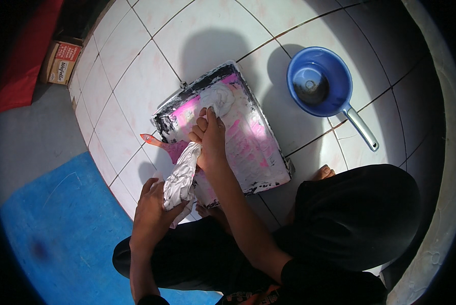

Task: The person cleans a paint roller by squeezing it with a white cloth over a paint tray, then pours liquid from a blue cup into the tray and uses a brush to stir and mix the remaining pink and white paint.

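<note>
I see the left hand (154, 203) wrapped around the lower part of a crumpled white bag (179, 178), thumb on one side and fingers on the other. The bag slants up to the right hand (209, 134), whose fingers are curled in narrow; from where I sit, I cannot tell whether they close on the bag's upper end. The right fingertips are at the near edge of a white heap (220, 96), and I cannot make out if that is cloth or paint.

Both the heap and the right hand are over a tray (258, 175) smeared with pink, white and black, while the bag slopes down past its left side. A brush (155, 140) with an orange handle leans out over the tray's left edge. To the right of the tray, apart from it, I have a blue dipper (341, 76) on the white tile floor (131, 61). Farther out, a blue mat (65, 218) spreads at lower left, and a small box (64, 63) stands near a red cloth (24, 56).
</note>
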Available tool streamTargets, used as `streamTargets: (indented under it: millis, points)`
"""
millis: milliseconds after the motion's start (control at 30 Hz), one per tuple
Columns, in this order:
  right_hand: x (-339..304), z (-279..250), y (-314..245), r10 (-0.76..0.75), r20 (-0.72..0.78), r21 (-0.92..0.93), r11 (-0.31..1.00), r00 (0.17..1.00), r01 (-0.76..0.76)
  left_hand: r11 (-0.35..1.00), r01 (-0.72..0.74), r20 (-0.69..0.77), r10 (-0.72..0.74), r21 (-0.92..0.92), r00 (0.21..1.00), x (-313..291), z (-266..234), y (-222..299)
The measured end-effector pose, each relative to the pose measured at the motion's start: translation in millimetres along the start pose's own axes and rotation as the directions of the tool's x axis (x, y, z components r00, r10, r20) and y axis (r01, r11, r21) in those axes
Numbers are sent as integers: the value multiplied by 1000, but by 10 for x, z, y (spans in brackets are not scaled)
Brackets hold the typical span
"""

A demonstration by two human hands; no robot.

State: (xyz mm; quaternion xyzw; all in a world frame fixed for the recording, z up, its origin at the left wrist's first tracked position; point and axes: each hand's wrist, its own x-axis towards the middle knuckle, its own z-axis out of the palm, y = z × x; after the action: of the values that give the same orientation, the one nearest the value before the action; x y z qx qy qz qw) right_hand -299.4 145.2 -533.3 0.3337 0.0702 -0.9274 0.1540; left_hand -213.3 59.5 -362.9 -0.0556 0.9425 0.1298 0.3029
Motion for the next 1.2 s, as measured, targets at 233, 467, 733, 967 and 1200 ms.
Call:
streamTargets:
  millis: [233, 467, 733, 967, 1200]
  points:
    - [-43, -78, -43, 140, 110, 130, 979, 984, -154, 999, 13, 38, -14, 30, 999, -44, 40, -3]
    - [9, -214, 14, 136, 361, 396, 873, 922, -284, 1000, -19, 27, 18, 21, 999, -37, 11, 22]
    - [36, -246, 126, 38, 258, 345, 930, 965, -129, 1000, 2, 24, -3, 24, 1000, -31, 10, 14]
    - [50, -263, 104, 78, 212, 362, 920, 974, -152, 997, -13, -3, 13, 70, 1000, -44, 62, -37]
    - [75, -244, 59, 177, 199, 320, 918, 964, -234, 999, 37, 64, -39, 27, 997, -30, 8, 36]
